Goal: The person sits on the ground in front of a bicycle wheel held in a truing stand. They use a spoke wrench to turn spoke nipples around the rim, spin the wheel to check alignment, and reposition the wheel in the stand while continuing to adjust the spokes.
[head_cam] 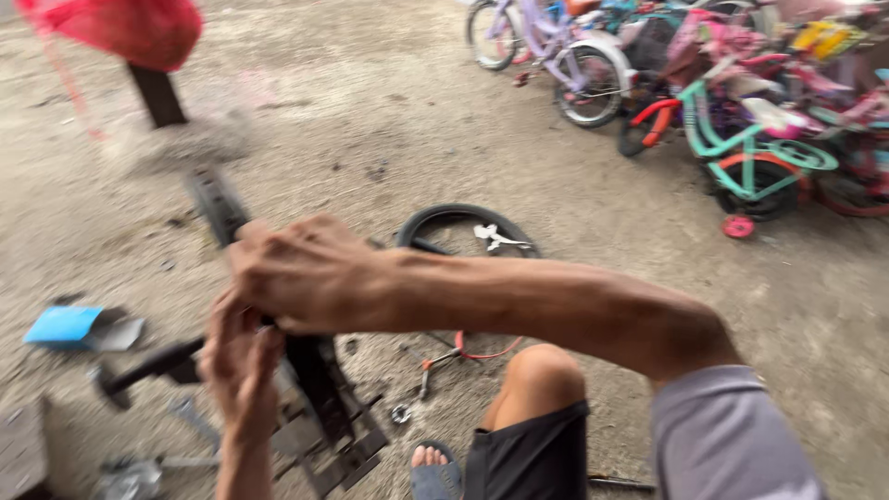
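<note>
My right hand (306,273) reaches across from the right and is closed over a black bicycle tyre (218,204), which stands tilted and blurred in front of me. My left hand (241,356) comes up from below and grips the same tyre just under the right hand. The lower part of the tyre runs down to a black metal piece (338,444) on the concrete floor. A black handle-like part (139,370) sticks out to the left of my left hand.
Another black tyre (435,222) lies on the floor behind, with a small white part (500,239) inside it. A red cable with a tool (458,356) lies near my knee (542,380). A blue box (65,324) is left. Children's bicycles (741,139) crowd the upper right.
</note>
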